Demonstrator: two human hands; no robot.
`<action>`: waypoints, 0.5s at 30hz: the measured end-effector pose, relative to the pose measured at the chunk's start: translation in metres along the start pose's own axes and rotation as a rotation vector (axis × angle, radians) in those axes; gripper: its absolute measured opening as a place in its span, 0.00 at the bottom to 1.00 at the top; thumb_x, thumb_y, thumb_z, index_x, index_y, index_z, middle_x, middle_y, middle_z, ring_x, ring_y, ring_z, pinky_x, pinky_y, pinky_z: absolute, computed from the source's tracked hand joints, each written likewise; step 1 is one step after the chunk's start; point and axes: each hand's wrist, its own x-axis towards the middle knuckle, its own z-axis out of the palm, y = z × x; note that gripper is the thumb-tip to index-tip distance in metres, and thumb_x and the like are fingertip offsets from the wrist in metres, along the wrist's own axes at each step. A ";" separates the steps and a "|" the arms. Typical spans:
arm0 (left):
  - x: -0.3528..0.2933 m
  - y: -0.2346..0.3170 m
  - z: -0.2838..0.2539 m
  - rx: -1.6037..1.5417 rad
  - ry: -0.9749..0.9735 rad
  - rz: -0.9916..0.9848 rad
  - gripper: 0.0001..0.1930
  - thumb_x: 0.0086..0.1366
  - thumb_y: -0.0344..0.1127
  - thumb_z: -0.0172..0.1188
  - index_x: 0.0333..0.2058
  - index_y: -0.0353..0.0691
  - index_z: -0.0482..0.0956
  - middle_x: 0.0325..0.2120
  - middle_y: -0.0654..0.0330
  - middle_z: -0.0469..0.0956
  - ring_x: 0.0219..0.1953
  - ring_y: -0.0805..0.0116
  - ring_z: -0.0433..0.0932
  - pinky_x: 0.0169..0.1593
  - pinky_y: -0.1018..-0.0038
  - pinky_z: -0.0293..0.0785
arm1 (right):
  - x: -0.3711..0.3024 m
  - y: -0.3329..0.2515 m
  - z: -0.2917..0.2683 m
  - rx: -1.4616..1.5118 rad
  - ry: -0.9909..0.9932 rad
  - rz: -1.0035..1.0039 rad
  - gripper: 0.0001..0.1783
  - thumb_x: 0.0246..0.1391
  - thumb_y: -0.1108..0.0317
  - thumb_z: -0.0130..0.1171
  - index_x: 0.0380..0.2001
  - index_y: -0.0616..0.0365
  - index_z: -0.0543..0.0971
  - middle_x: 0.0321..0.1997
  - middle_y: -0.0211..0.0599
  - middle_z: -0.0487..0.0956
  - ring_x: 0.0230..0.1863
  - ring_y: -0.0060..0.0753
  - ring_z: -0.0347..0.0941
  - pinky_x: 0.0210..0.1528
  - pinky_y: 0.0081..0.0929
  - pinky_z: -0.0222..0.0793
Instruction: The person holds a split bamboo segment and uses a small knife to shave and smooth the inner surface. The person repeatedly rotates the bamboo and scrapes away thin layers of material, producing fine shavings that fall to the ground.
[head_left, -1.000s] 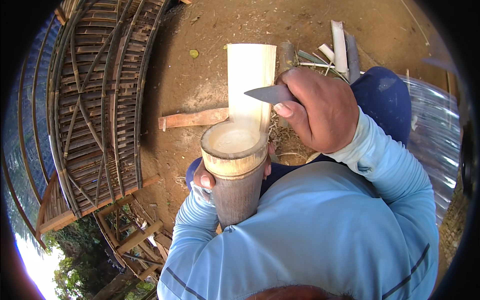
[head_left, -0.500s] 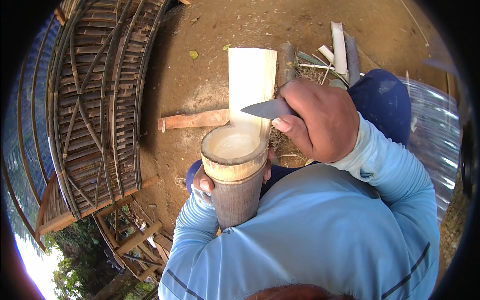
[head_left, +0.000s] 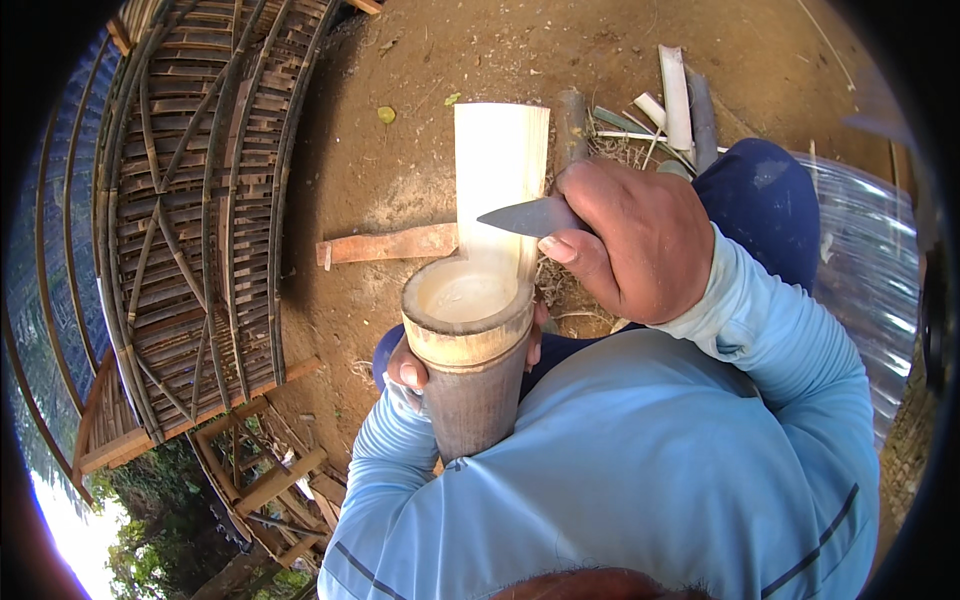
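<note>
My left hand (head_left: 408, 370) wraps round a bamboo tube (head_left: 470, 400) from behind, thumb on one side and fingertips on the other. The tube leans against my shirt, its hollow end toward the far side, with a pale band shaved below the rim. From the rim a flat, pale bamboo tongue (head_left: 500, 150) extends away from me. In my right fist (head_left: 640, 245) is a knife (head_left: 535, 216), its dark pointed blade aimed left across the tongue's lower part. My right thumb lies near the blade's base; the handle is hidden in the fist.
A reddish wooden slat (head_left: 390, 244) lies on the dirt beyond the tube. Split bamboo pieces (head_left: 676, 100) and shavings are at the far right, near my knee (head_left: 765, 205). A slatted bamboo structure (head_left: 200, 200) stands left; clear corrugated sheeting (head_left: 865, 260) is at right.
The knife and right hand have shifted very slightly left. The bamboo tongue's far end sits slightly lower in view. Both grips stay the same.
</note>
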 end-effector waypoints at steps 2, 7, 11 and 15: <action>-0.001 0.000 0.001 0.004 0.006 -0.001 0.64 0.30 0.55 0.77 0.64 0.27 0.57 0.49 0.32 0.72 0.42 0.46 0.79 0.44 0.62 0.80 | 0.001 0.000 -0.001 0.013 0.000 0.002 0.17 0.57 0.56 0.61 0.27 0.57 0.69 0.21 0.41 0.71 0.19 0.46 0.72 0.20 0.39 0.66; -0.001 0.001 -0.002 0.037 -0.007 -0.014 0.63 0.31 0.55 0.77 0.64 0.27 0.57 0.49 0.31 0.72 0.42 0.46 0.79 0.44 0.62 0.79 | 0.003 0.000 -0.003 -0.011 -0.028 0.005 0.18 0.57 0.55 0.61 0.27 0.57 0.69 0.21 0.41 0.72 0.20 0.47 0.72 0.20 0.39 0.67; 0.000 0.002 0.001 0.024 -0.014 -0.017 0.63 0.31 0.54 0.77 0.64 0.27 0.57 0.49 0.31 0.72 0.43 0.45 0.79 0.45 0.60 0.78 | 0.005 0.004 -0.001 -0.051 0.007 -0.033 0.18 0.56 0.55 0.61 0.27 0.57 0.69 0.21 0.42 0.72 0.20 0.47 0.73 0.20 0.39 0.67; -0.001 0.000 0.000 -0.003 -0.015 0.002 0.63 0.32 0.54 0.77 0.64 0.28 0.57 0.49 0.32 0.72 0.43 0.45 0.78 0.45 0.59 0.78 | 0.010 0.006 -0.004 -0.072 0.007 -0.041 0.18 0.56 0.54 0.61 0.27 0.57 0.69 0.20 0.41 0.72 0.20 0.47 0.73 0.19 0.38 0.67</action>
